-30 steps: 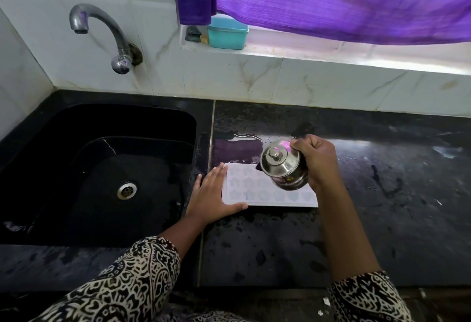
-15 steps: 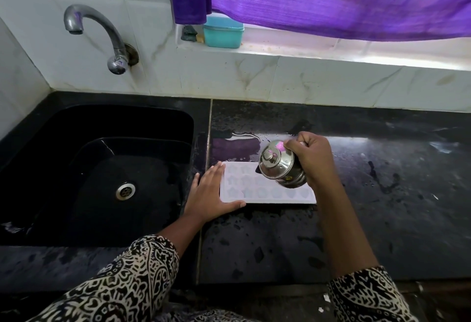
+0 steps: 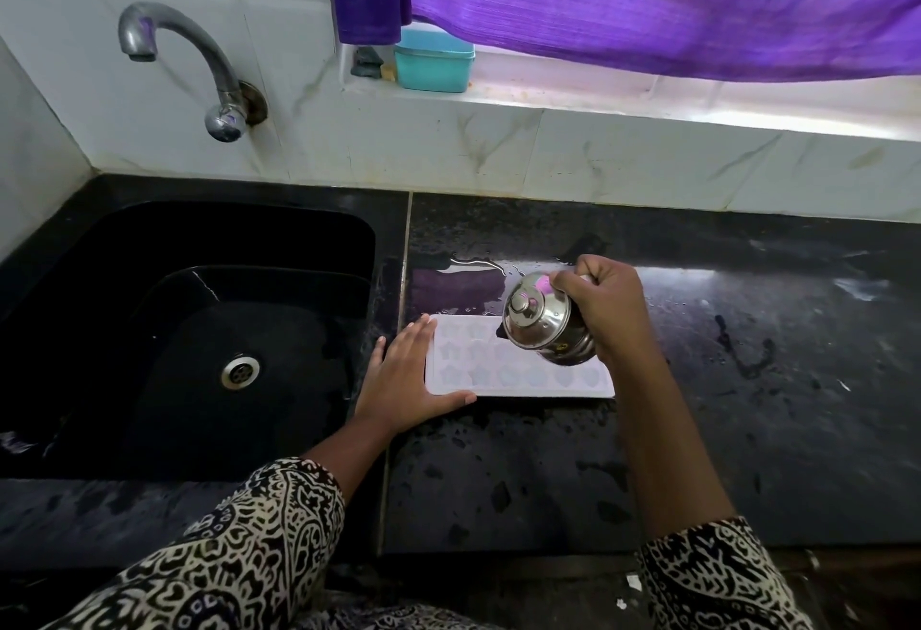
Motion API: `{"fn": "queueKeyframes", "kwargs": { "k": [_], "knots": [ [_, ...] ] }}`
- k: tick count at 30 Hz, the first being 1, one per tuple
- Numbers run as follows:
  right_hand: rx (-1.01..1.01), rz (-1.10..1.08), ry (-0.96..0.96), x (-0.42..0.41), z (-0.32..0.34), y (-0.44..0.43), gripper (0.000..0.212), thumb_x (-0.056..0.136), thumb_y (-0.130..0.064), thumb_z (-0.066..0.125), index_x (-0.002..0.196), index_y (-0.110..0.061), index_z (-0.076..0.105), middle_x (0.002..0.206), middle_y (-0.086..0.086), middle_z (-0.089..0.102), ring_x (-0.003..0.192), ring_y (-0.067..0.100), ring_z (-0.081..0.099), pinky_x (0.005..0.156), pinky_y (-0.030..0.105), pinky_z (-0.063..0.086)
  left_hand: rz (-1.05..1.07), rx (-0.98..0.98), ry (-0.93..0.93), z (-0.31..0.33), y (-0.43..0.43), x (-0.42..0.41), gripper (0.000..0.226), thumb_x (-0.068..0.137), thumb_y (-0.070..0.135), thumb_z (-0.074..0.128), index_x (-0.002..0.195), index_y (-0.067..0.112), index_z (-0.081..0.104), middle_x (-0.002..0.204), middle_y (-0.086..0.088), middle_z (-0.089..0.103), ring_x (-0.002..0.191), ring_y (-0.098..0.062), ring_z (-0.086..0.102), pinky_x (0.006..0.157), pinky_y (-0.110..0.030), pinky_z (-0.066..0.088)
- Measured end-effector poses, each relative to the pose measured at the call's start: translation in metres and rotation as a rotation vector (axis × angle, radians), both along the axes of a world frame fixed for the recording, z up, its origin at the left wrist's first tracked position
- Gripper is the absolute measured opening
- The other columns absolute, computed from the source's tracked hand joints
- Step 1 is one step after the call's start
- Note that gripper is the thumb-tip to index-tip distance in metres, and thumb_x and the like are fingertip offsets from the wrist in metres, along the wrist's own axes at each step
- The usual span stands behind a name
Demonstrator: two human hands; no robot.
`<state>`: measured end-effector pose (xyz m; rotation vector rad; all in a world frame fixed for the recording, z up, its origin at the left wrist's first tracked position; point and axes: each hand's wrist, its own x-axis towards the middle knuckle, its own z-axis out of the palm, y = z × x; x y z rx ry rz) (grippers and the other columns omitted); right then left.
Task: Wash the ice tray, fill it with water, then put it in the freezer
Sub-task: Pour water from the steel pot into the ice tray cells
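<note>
Tipping a small lidded steel pot (image 3: 538, 318) over the ice tray (image 3: 498, 372), the person had altered very little over the past second. The pot stayed canted, with its knobbed lid facing up at her and its dark spout low over the tray's far row. It had crept only slightly along the tray. The white tray itself had not shifted. It lay flat on the wet black counter (image 3: 747, 405), just right of the sink (image 3: 199, 330), with a puddle (image 3: 453, 288) shining behind it. From that I judged the washing finished and the filling under way, done from the pot and not from the tap (image 3: 189, 61). I could make out no stream of water, nor how many of the moulded cells were full.

Her right hand (image 3: 605, 310) was closed tight around the pot's side or handle, knuckles up, and the grip itself was hidden behind the fist. Her left hand (image 3: 403, 375) lay flat on the counter against the tray's left end. Its fingers (image 3: 416, 335) were straight and together, touching the short edge. The thumb was spread out along the near edge, bracing the tray and not gripping it.
</note>
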<state>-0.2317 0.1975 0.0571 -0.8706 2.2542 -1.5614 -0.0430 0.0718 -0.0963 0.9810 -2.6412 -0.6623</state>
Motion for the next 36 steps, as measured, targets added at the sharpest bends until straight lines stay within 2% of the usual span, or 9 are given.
{"fn": "queueKeyframes", "kwargs": {
  "k": [4,15,20,27,36],
  "knots": [
    [-0.004,0.000,0.001,-0.0004,-0.0003,0.0005,0.028,0.078,-0.013,0.066,0.060,-0.012,0.045,0.058,0.007,0.045,0.057,0.016,0.044,0.058,0.029,0.043,-0.001,-0.002,0.003,0.0003,0.0003,0.0002,0.123,0.056,0.097,0.039,0.155,0.029,0.010,0.162,0.013,0.011,0.148,-0.005,0.010,0.120,-0.041,0.000],
    [-0.009,-0.003,0.007,-0.0031,-0.0015,0.0012,0.023,0.078,-0.013,0.067,0.064,-0.008,0.049,0.063,0.012,0.048,0.058,0.018,0.047,0.056,0.027,0.044,0.000,-0.007,-0.002,-0.0005,-0.0003,0.0001,0.123,0.056,0.097,0.037,0.155,0.029,0.009,0.162,0.013,0.011,0.148,-0.005,0.010,0.121,-0.043,0.001],
    [-0.023,-0.006,0.002,-0.0025,0.0008,0.0013,0.033,0.077,-0.010,0.066,0.056,-0.015,0.041,0.054,0.002,0.042,0.053,0.014,0.042,0.056,0.027,0.042,0.000,-0.002,-0.009,0.0006,0.0003,-0.0001,0.124,0.056,0.097,0.036,0.155,0.027,0.009,0.163,0.013,0.010,0.148,-0.005,0.009,0.121,-0.042,0.000],
    [-0.036,-0.001,-0.009,0.0003,0.0028,0.0034,0.029,0.077,-0.010,0.066,0.059,-0.012,0.044,0.059,0.010,0.042,0.058,0.019,0.041,0.058,0.029,0.039,-0.002,-0.016,-0.009,-0.0010,-0.0001,-0.0005,0.124,0.056,0.097,0.036,0.155,0.026,0.011,0.163,0.011,0.012,0.148,-0.006,0.010,0.121,-0.044,0.002],
    [-0.047,-0.009,-0.019,0.0009,0.0053,0.0061,0.034,0.077,-0.011,0.067,0.056,-0.016,0.041,0.054,0.004,0.042,0.054,0.015,0.040,0.056,0.027,0.039,-0.004,-0.003,-0.011,0.0008,0.0003,-0.0003,0.123,0.057,0.096,0.039,0.155,0.027,0.010,0.163,0.012,0.010,0.149,-0.006,0.009,0.121,-0.044,0.001]
  ]
}}
